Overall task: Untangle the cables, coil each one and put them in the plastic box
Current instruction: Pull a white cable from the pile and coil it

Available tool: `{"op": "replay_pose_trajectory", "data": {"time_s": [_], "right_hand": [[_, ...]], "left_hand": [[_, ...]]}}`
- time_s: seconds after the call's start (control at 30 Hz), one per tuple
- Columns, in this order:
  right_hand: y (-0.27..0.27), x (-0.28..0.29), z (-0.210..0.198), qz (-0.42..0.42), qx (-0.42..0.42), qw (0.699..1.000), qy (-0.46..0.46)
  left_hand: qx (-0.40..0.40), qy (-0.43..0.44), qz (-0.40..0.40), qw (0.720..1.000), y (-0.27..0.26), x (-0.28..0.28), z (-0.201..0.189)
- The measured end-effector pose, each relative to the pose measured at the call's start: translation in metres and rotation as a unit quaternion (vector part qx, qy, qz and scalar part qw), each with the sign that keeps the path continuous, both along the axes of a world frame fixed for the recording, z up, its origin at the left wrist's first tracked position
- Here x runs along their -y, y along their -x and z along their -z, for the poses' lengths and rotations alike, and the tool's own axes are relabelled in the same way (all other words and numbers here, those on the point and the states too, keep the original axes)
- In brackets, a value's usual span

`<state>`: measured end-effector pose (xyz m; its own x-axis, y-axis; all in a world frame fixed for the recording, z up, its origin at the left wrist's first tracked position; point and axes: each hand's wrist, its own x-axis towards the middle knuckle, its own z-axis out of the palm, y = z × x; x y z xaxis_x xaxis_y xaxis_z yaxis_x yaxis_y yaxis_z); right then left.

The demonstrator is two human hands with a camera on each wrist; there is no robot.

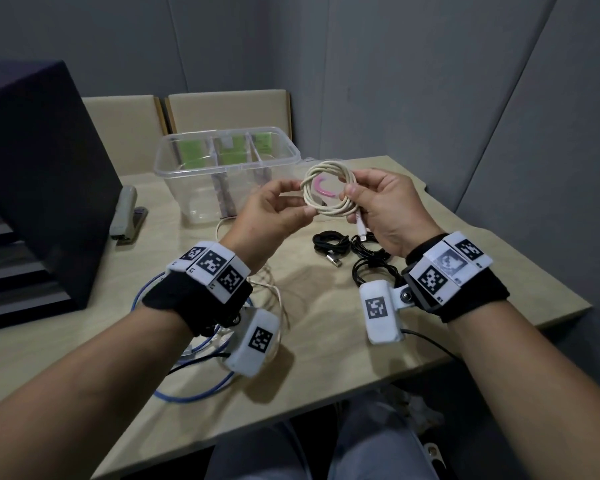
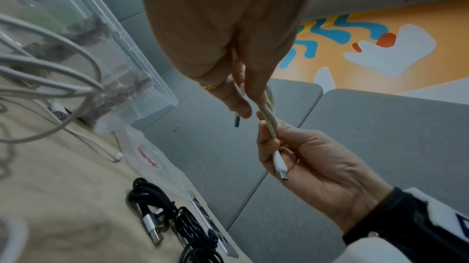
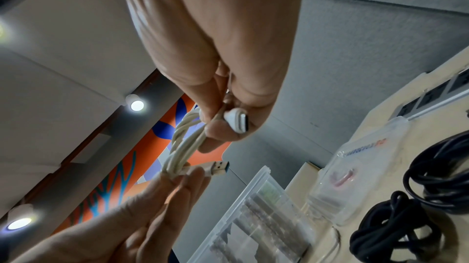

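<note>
One cream cable (image 1: 328, 188), coiled into a ring, held in the air just in front of the box (image 1: 226, 168), above the table (image 1: 326, 341). Pinched at its left rim by the left hand (image 1: 274, 211), thumb and fingers closed on the strands; clamped at its right rim by the right hand (image 1: 387, 209), white plug (image 1: 362, 227) hanging below. Open top on the box, near the table's far edge. Black cables (image 1: 354, 251) heaped below the hands; blue cable (image 1: 194, 393) near the front edge.
</note>
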<state>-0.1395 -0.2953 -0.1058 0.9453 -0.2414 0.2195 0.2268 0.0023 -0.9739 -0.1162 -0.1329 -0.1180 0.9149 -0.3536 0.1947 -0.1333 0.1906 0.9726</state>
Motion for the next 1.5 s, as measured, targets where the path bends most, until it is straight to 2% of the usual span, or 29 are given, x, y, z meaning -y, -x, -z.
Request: {"op": "replay_pose_trajectory", "data": {"time_s": [0.13, 0.33, 0.43, 0.53, 0.67, 0.8, 0.87, 1.03, 1.3, 1.5], "right_hand": [[-0.001, -0.001, 0.001, 0.003, -0.009, 1.000, 0.007], [-0.001, 0.001, 0.002, -0.019, -0.023, 0.999, 0.014], [0.002, -0.001, 0.002, -0.032, -0.032, 0.999, 0.008], [0.002, -0.002, 0.002, -0.005, -0.020, 1.000, 0.004], [0.002, -0.005, 0.004, 0.003, 0.005, 0.998, 0.059], [0.000, -0.003, 0.005, -0.032, -0.021, 0.989, 0.142], [0.001, -0.004, 0.005, -0.066, -0.034, 0.982, 0.172], [0.006, -0.004, 0.005, -0.053, -0.040, 0.967, 0.244], [0.008, -0.003, 0.005, -0.083, -0.049, 0.962, 0.256], [0.008, -0.006, 0.000, -0.089, -0.073, 0.963, 0.242]], "left_hand": [[0.024, -0.012, 0.000, 1.000, 0.005, 0.002, -0.003], [-0.045, 0.049, -0.020, 0.998, 0.002, 0.000, 0.000], [-0.041, 0.045, -0.031, 0.998, 0.002, 0.001, -0.002], [-0.036, 0.032, -0.050, 0.998, 0.002, 0.004, -0.004], [-0.043, -0.002, -0.055, 0.998, 0.001, 0.007, -0.008], [-0.091, 0.025, -0.019, 0.995, 0.001, 0.007, -0.008], [-0.088, 0.014, -0.017, 0.996, 0.000, 0.007, -0.008], [-0.070, -0.028, -0.025, 0.997, 0.000, 0.008, -0.010], [-0.050, -0.037, 0.001, 0.998, -0.001, 0.005, -0.008], [-0.051, -0.037, -0.016, 0.998, 0.001, 0.009, -0.005]]}}
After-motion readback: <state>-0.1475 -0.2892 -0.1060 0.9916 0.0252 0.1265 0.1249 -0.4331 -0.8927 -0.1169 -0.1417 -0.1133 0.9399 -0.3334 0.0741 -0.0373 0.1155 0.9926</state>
